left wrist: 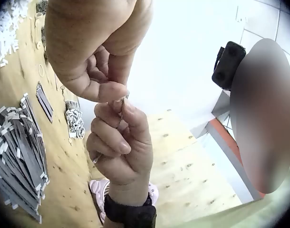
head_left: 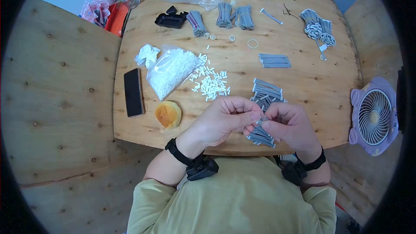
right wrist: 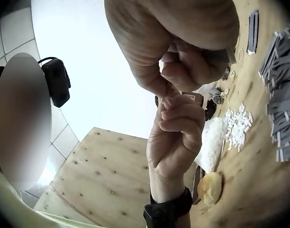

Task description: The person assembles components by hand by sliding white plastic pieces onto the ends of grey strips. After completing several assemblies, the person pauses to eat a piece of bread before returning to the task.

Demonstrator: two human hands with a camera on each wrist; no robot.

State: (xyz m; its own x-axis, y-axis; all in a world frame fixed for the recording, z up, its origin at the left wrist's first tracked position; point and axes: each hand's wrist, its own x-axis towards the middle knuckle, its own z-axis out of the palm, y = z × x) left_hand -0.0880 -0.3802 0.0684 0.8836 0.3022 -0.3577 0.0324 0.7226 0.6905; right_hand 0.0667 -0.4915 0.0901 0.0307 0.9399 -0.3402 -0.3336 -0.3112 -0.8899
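My left hand (head_left: 223,120) and right hand (head_left: 291,123) meet fingertip to fingertip above the table's front edge. Thumb and fingers of each pinch one small piece between them, mostly hidden by the fingertips. A grey strip (right wrist: 220,57) runs through the curled fingers of my right hand, as the right wrist view shows. Its pale end (left wrist: 96,158) pokes out below those fingers in the left wrist view. I cannot tell what the left fingertips pinch beyond the strip's end. Under the hands lies a heap of grey strips with white ends (head_left: 265,87).
Loose white tubes (head_left: 212,86) spill from a clear bag (head_left: 170,76). Left of them are a phone (head_left: 133,92) and a bread bun (head_left: 168,115). Strips in bundles (head_left: 224,16), a short stack of strips (head_left: 274,60) and coiled cords (head_left: 318,28) lie farther back. A purple fan (head_left: 373,117) stands right.
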